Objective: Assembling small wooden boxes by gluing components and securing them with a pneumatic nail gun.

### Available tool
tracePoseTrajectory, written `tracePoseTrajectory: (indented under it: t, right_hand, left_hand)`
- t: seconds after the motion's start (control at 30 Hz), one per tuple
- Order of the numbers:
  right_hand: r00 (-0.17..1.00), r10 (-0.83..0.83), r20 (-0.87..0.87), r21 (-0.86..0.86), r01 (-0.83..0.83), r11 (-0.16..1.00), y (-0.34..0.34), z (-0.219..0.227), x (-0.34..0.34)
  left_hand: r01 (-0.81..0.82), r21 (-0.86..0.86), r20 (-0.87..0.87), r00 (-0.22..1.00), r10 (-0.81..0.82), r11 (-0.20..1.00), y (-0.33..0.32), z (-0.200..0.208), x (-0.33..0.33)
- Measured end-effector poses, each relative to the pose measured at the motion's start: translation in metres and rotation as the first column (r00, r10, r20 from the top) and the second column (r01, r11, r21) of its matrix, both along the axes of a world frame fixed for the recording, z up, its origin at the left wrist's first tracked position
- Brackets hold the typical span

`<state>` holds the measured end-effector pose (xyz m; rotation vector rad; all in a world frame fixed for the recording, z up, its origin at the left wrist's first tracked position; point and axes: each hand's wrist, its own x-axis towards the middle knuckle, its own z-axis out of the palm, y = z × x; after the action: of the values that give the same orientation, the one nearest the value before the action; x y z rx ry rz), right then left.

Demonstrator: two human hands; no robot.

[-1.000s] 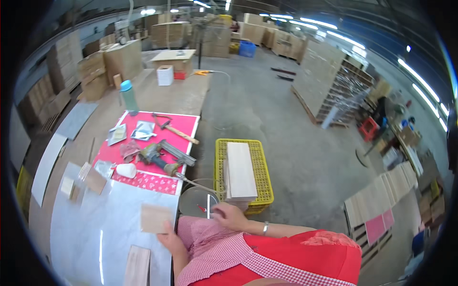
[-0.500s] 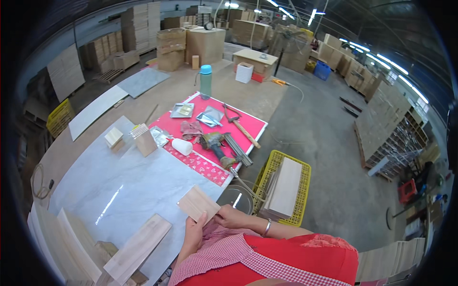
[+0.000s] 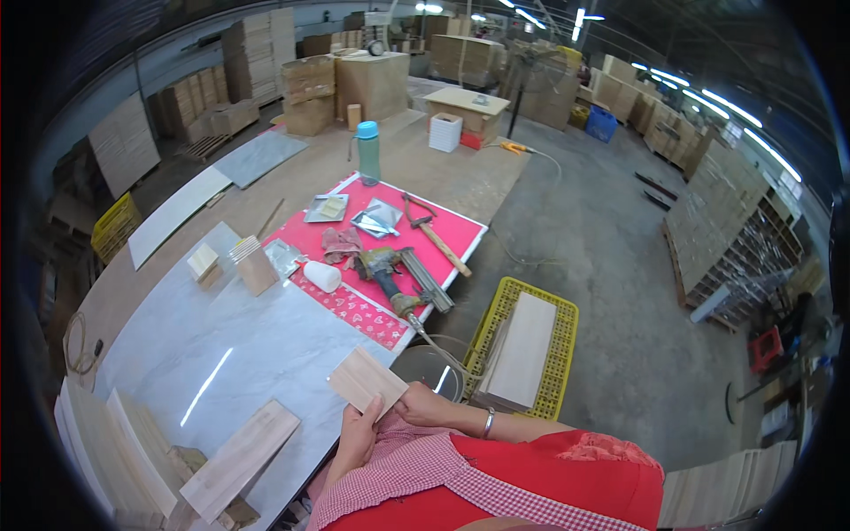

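A small pale wooden board (image 3: 363, 379) is held in front of my body, just over the table's near edge. My left hand (image 3: 359, 431) is closed on its lower edge, thumb on the face. At its right corner my right hand (image 3: 427, 407) is closed on it too, the fingers partly hidden behind. A longer wooden board (image 3: 241, 460) lies to the left, propped on a wood block. Beyond my hands a nail gun (image 3: 387, 279) rests on a pink sheet (image 3: 450, 237), with a hammer (image 3: 441, 243), a white bottle (image 3: 320, 276) and a crumpled cloth (image 3: 340, 245) around it.
Stacked curved boards (image 3: 133, 442) stand at the lower left. Small wood pieces (image 3: 255, 267) sit on the marbled tabletop (image 3: 274, 345). A teal water bottle (image 3: 367, 155) stands behind the pink sheet. Right of the table, a yellow crate (image 3: 564, 354) holds boards, with an air hose (image 3: 443, 357) beside it.
My view has shifted slightly, so the table and its tools appear a little further left. Both hands still hold the small board in much the same place.
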<state>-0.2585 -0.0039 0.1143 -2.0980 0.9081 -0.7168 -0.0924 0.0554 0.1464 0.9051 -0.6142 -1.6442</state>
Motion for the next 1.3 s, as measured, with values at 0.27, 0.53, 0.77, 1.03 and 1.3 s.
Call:
tracePoseTrajectory:
  t: [0.27, 0.53, 0.77, 1.03, 1.3]
  right_hand:
    - [0.993, -0.112, -0.041, 0.311, 0.119, 0.943, 0.041, 0.036, -0.042]
    - [0.906, -0.415, 0.08, 0.01, 0.416, 0.909, 0.092, -0.009, -0.056]
    - [0.808, -0.589, -0.011, 0.225, 0.576, 0.786, 0.124, -0.007, -0.047]
    - [0.81, -0.574, 0.119, 0.256, 0.533, 0.806, 0.117, -0.009, -0.059]
    - [0.801, -0.569, 0.184, 0.212, 0.533, 0.819, 0.109, -0.031, -0.075]
  left_hand:
    - [0.262, -0.086, -0.022, 0.964, -0.265, 0.961, -0.006, -0.013, -0.015]
    - [0.602, -0.064, 0.047, 0.798, -0.601, 0.796, 0.006, 0.0, -0.034]
    - [0.645, -0.023, 0.11, 0.761, -0.639, 0.764, 0.014, -0.013, -0.045]
    - [0.629, 0.037, 0.102, 0.771, -0.629, 0.777, 0.01, -0.001, -0.06]
    - [0.642, 0.085, 0.128, 0.752, -0.647, 0.762, 0.003, -0.001, -0.072]
